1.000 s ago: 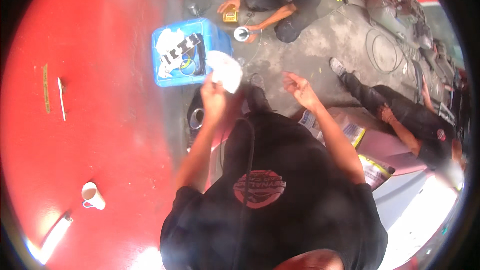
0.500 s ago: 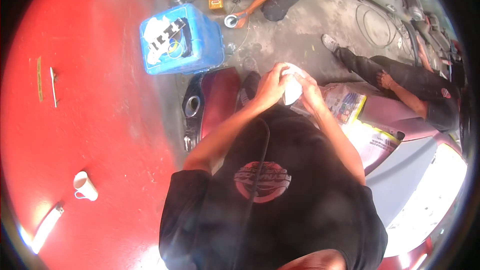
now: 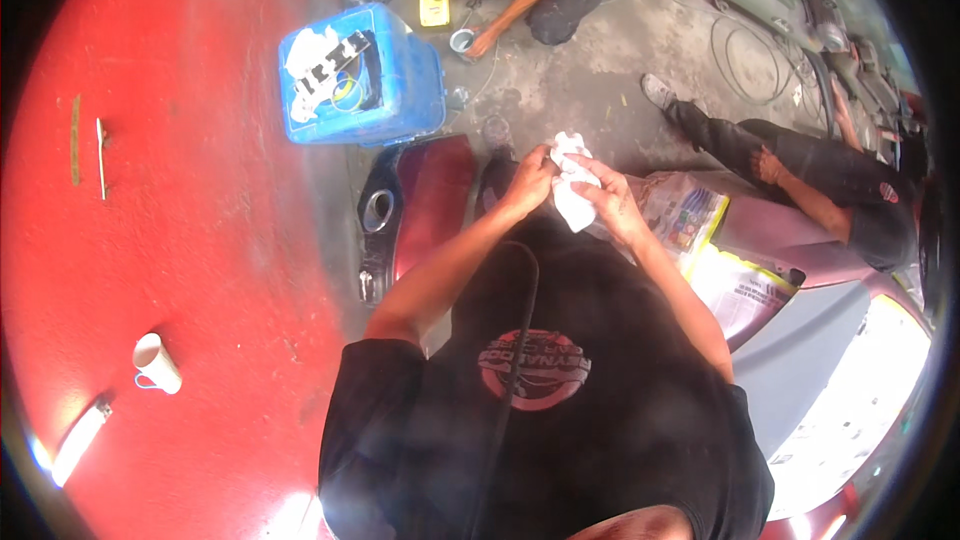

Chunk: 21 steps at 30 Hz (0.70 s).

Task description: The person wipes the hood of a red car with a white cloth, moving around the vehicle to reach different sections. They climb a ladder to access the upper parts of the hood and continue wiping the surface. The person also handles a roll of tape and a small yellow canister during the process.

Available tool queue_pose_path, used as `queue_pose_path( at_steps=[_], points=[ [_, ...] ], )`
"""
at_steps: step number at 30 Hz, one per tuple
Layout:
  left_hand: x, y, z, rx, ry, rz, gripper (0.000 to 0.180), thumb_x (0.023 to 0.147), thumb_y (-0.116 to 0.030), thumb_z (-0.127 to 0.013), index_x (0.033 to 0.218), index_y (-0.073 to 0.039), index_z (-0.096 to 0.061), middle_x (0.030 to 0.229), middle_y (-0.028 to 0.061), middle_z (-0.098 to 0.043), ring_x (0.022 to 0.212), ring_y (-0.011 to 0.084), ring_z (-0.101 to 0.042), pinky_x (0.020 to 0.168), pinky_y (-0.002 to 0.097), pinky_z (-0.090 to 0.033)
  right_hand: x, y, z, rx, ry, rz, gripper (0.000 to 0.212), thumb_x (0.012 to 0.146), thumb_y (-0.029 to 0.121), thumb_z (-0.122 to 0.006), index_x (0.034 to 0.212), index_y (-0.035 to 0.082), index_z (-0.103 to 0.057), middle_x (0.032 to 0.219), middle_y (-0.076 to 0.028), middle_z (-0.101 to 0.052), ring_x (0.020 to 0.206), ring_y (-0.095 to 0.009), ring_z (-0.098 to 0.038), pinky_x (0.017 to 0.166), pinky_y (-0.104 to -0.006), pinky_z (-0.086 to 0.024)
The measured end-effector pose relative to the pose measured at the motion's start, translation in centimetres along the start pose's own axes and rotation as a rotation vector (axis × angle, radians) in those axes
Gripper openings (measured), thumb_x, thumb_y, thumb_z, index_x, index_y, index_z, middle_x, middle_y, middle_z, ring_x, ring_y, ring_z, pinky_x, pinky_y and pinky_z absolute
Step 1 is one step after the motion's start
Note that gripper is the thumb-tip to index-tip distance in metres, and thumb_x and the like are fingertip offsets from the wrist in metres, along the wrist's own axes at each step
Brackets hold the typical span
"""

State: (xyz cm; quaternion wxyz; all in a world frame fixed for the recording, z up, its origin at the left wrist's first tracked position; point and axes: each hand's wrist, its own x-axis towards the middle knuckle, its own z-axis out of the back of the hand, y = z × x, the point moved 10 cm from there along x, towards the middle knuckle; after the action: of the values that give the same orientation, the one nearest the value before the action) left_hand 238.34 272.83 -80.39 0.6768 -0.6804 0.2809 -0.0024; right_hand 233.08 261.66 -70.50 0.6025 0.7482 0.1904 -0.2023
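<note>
A crumpled white cloth hangs between my two hands, in front of my chest. My left hand has its fingers closed at the cloth's left edge, where it meets the bunched upper part. My right hand grips the cloth from the right, its fingers lying across the middle, and a loose end droops below them. Under and left of my hands stands a dark red painted vehicle part with a round metal-rimmed opening.
A blue plastic box carries tape and scraps. Beyond it a co-worker's hands hold a yellow tin and a small cup. Another person sits at right near newspaper-masked panels. Left is a red wall with a white mug.
The bunched cloth has been partly opened out, and its loose end hangs lower. My left hand has shifted slightly left and down; my right hand now lies across the cloth.
</note>
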Motion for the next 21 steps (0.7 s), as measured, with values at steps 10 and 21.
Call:
queue_pose_path(
  at_steps=[10,21],
  points=[
    [0.9,9.5,3.0,0.430,0.089,0.133,0.027,0.094,-0.022,-0.063,0.113,-0.004,-0.068,0.104,0.0178,-0.071,0.096,0.0306,-0.069,0.081,0.0393,-0.054,1.0,-3.4,1.7,0.054,0.016,-0.110,0.048,0.089,-0.002,-0.059,0.137,0.003,-0.060,0.116,-0.010,-0.070,0.105,-0.019,-0.069,0.095,-0.0305,-0.053],
    [-1.6,14.9,16.7,0.724,-0.153,0.279,0.028,0.094,-0.028,-0.057,0.101,-0.005,-0.071,0.107,0.0221,-0.071,0.101,0.0418,-0.067,0.088,0.0495,-0.053,0.3,-3.3,4.9,0.142,-0.083,-0.131,0.052,0.087,-0.001,-0.057,0.138,-0.001,-0.057,0.119,-0.015,-0.068,0.102,-0.025,-0.072,0.095,-0.0341,-0.056]
  ],
)
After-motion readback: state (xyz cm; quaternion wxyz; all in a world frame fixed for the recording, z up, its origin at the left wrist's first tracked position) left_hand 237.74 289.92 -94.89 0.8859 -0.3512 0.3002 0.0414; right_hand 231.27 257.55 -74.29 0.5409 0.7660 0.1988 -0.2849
